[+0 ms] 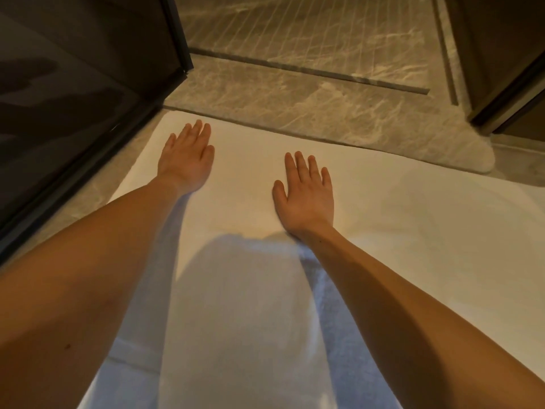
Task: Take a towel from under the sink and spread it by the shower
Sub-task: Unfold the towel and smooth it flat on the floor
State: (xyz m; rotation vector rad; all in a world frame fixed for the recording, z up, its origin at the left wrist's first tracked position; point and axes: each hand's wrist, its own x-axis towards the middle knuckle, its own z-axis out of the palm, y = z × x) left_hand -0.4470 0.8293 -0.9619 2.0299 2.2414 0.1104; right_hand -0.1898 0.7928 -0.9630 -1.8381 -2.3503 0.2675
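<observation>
A white towel [398,231] lies spread flat on the floor in front of the shower threshold [295,93], its far edge running along the marble step. My left hand [187,157] rests flat on the towel near its far left corner, fingers straight. Further right, near the towel's middle, my right hand [306,193] presses palm down with fingers straight and slightly apart. Both bare forearms reach in from the bottom of the view and cast bluish shadows on the cloth.
A dark glass shower door [88,98] with a black frame stands open on the left. The ribbed marble shower floor [309,28] lies beyond a drain slot. A dark panel or wall [507,69] rises at the right, next to the towel's rounded far corner [483,157].
</observation>
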